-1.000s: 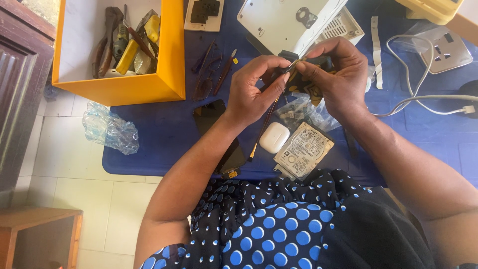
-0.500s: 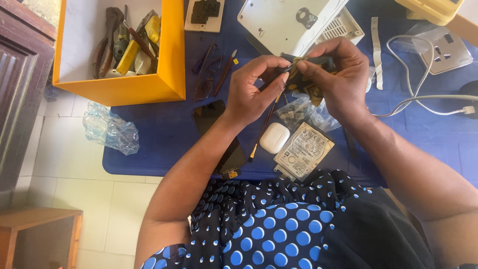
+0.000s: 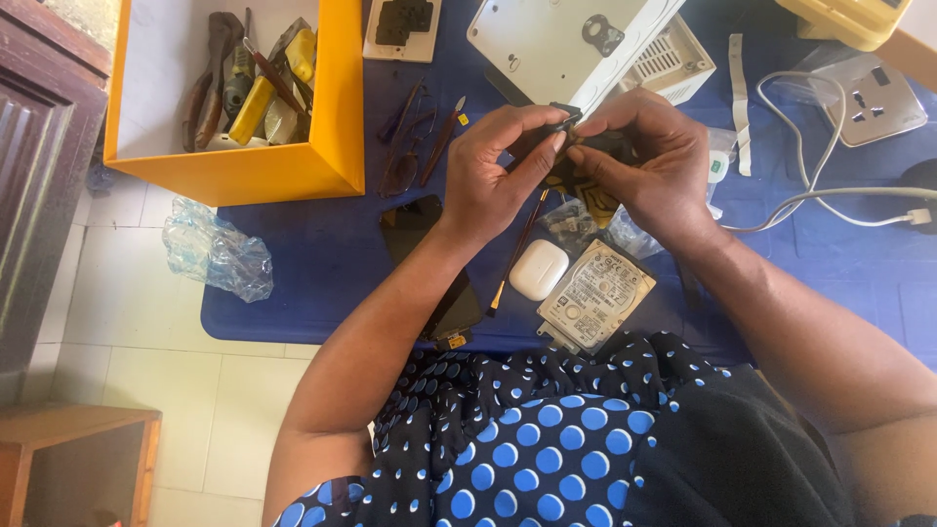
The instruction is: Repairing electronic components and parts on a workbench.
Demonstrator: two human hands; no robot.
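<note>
- My left hand (image 3: 503, 176) and right hand (image 3: 649, 166) meet above the blue table (image 3: 322, 254), fingertips nearly touching.
- Both pinch 1 small black part (image 3: 586, 146) between thumb and forefinger; it sits between my hands, mostly hidden, so I cannot tell its shape.
- Just near of my hands lie a white earbud case (image 3: 539, 269) and a bare hard drive (image 3: 595, 296), side by side, the drive to the right.
- A thin screwdriver (image 3: 515, 256) lies just left of the case.
- Far left stands an orange box (image 3: 283, 171) holding pliers and other tools.
- Far of my hands lies a white casing (image 3: 547, 44).
- At far right, a white socket plate (image 3: 869, 102) with a white cable (image 3: 830, 195) trailing right.
- A crumpled clear bag (image 3: 217, 256) hangs at the table's left edge.
</note>
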